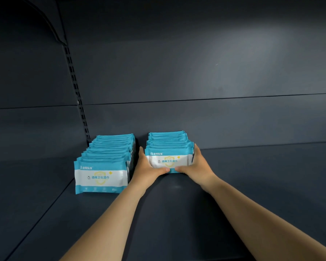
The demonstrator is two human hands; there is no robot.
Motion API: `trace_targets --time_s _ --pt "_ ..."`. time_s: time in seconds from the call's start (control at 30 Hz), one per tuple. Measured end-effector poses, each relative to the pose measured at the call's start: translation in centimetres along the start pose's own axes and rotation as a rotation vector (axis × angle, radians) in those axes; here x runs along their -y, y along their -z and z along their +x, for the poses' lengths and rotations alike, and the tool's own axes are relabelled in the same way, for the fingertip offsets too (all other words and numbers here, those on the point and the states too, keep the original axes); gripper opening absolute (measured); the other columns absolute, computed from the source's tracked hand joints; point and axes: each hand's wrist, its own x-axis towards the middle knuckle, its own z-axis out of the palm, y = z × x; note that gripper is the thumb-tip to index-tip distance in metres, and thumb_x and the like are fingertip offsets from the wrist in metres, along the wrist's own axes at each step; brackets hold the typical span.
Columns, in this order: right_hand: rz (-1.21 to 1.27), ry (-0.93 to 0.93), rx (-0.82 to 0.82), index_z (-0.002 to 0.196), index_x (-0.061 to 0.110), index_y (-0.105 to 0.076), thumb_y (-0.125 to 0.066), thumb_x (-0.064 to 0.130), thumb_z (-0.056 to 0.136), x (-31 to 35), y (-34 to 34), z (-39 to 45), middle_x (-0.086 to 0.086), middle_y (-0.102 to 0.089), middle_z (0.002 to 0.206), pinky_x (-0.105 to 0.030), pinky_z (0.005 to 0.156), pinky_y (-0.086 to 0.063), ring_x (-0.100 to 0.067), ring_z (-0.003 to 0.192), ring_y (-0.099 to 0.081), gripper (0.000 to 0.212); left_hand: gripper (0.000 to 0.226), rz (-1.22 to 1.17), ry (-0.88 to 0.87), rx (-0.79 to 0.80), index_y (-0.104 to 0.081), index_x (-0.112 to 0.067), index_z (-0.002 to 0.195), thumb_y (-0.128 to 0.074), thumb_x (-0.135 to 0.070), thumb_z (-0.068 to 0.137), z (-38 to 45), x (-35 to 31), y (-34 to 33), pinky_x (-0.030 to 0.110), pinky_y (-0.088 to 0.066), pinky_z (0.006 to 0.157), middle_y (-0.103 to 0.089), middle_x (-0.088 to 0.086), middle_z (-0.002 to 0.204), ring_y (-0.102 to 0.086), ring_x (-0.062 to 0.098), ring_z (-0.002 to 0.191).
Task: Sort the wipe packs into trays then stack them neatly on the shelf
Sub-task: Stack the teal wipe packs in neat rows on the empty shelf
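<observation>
- Hands are working at the dark grey metal shelf (252, 185): the left hand (149, 167) and the right hand (198, 164) are clamping the right-hand row of teal-and-white soft plastic wipe packs (168, 147) from either side, fingers curled along its flanks, thumbs pressing the front pack's lower edge.
- Location: this row is standing upright on the shelf, just beside a second, left-hand row of identical packs (107, 159); the two rows are apart, with the left hand occupying the gap.
- Risk, as judged: soft packs are likely to buckle or fan out if the squeeze is uneven; the left wrist is sitting near the left-hand row and could topple it.
- Count: two rows; roughly ten or more packs in each, exact figures not determinable. No tray is showing.
</observation>
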Motion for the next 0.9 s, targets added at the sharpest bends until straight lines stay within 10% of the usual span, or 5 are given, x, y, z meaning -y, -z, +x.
trace_targets --time_s 0.4,0.63,0.8,0.9 --pt "0.096 0.008 0.163 0.141 0.022 -0.031 -0.067 -0.016 0.072 -0.7 0.4 1.8 0.007 -0.063 0.114 -0.019 0.079 -0.054 -0.004 0.103 -0.062 0.087 0.072 0.023 -0.078 0.012 -0.031 -0.034 0.119 -0.074 0.001 0.072 1.0 0.1 -0.9 0.015 -0.042 0.082 -0.054 -0.014 0.114 -0.053 -0.001 0.106" --pt "-0.298 -0.052 0.052 0.153 0.016 -0.012 -0.080 0.022 0.072 0.9 3.0 -1.3 -0.001 -0.025 0.155 -0.031 0.114 -0.026 -0.017 0.142 -0.028 0.106 0.102 0.235 0.062 -0.057 0.004 -0.012 0.151 -0.071 -0.024 0.083 -2.4 -3.2 0.2 0.030 -0.029 0.107 -0.027 0.000 0.154 -0.031 0.019 0.139" --pt "-0.625 0.064 0.049 0.150 0.015 -0.021 -0.073 0.037 0.081 3.3 7.9 -5.2 -0.009 -0.027 0.152 -0.036 0.113 -0.026 -0.025 0.141 -0.026 0.089 0.063 0.523 0.046 -0.056 -0.041 -0.012 0.135 -0.069 -0.032 0.082 -5.9 -7.0 1.0 0.034 -0.039 0.101 -0.045 0.004 0.136 -0.045 0.024 0.127" --pt "-0.809 0.137 0.077 0.148 0.019 -0.027 -0.069 0.047 0.081 5.0 10.3 -8.1 -0.009 -0.032 0.149 -0.043 0.113 -0.027 -0.029 0.139 -0.027 0.083 0.069 0.707 -0.003 0.002 -0.031 -0.012 0.143 -0.064 -0.032 0.087 -9.4 -9.6 0.6 0.032 -0.032 0.105 -0.035 0.007 0.144 -0.036 0.024 0.133"
